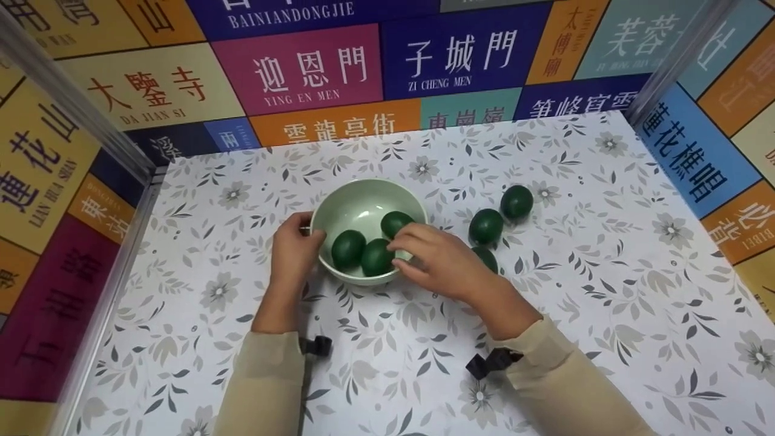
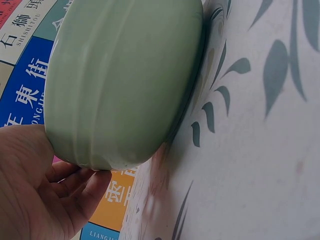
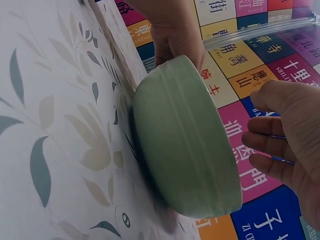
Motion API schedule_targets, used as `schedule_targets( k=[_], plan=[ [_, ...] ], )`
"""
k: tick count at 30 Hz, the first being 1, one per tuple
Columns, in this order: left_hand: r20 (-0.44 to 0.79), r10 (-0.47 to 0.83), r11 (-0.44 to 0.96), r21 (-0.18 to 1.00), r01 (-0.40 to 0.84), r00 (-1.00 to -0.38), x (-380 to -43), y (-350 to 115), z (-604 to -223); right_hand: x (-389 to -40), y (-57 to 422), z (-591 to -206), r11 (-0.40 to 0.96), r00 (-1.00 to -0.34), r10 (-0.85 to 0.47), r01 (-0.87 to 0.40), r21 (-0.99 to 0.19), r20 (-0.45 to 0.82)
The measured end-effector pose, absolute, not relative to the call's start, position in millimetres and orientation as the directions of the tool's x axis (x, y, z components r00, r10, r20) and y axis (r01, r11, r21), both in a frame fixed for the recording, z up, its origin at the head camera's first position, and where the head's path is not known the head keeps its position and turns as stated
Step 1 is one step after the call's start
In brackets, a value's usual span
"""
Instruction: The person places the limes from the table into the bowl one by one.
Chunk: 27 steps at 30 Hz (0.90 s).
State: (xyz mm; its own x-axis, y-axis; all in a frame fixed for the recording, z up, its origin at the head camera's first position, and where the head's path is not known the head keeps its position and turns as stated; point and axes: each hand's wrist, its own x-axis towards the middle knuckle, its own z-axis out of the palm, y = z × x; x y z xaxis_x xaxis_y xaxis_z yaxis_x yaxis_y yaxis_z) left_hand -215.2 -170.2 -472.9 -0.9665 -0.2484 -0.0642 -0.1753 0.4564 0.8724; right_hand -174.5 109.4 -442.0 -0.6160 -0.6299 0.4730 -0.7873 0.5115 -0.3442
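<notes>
A pale green bowl (image 1: 363, 197) stands on the table with three dark green eggs (image 1: 348, 249) inside it. My left hand (image 1: 292, 251) grips the bowl's left rim. Up close, the left wrist view has the thumb of that hand (image 2: 40, 185) at the rim and its fingers against the outer wall. My right hand (image 1: 445, 260) hovers over the bowl's right side, fingertips close to the eggs; whether they touch is hard to tell. In the right wrist view, this hand (image 3: 290, 140) has its thumb and fingers apart, with nothing visible between them.
Three more dark green eggs lie right of the bowl: one farthest back (image 1: 516, 202), one in the middle (image 1: 486, 226), and one partly behind my right hand (image 1: 486, 259). A floral cloth (image 1: 575, 260) covers the table. Panels with lettering (image 1: 303, 66) stand around it.
</notes>
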Motion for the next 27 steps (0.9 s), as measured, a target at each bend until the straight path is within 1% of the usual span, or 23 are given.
schedule_targets(
  k=[6, 10, 17, 27],
  plan=[
    [-0.058, -0.248, 0.467, 0.868, -0.172, -0.967, -215, -170, -473, -169, 114, -436, 0.545, -0.653, -0.593, -0.756, -0.363, 0.472],
    [-0.059, -0.247, 0.473, 0.864, -0.173, -0.967, -215, -170, -472, -167, 118, -432, 0.557, -0.666, -0.568, -0.744, -0.369, 0.484],
    [-0.066, -0.242, 0.477, 0.861, -0.178, -0.968, -215, -169, -471, -166, 136, -431, 0.558, -0.659, -0.541, -0.746, -0.363, 0.522],
    [-0.040, -0.255, 0.476, 0.864, -0.162, -0.966, -214, -170, -474, -163, 166, -434, 0.577, -0.702, -0.521, -0.709, -0.406, 0.485]
  ],
)
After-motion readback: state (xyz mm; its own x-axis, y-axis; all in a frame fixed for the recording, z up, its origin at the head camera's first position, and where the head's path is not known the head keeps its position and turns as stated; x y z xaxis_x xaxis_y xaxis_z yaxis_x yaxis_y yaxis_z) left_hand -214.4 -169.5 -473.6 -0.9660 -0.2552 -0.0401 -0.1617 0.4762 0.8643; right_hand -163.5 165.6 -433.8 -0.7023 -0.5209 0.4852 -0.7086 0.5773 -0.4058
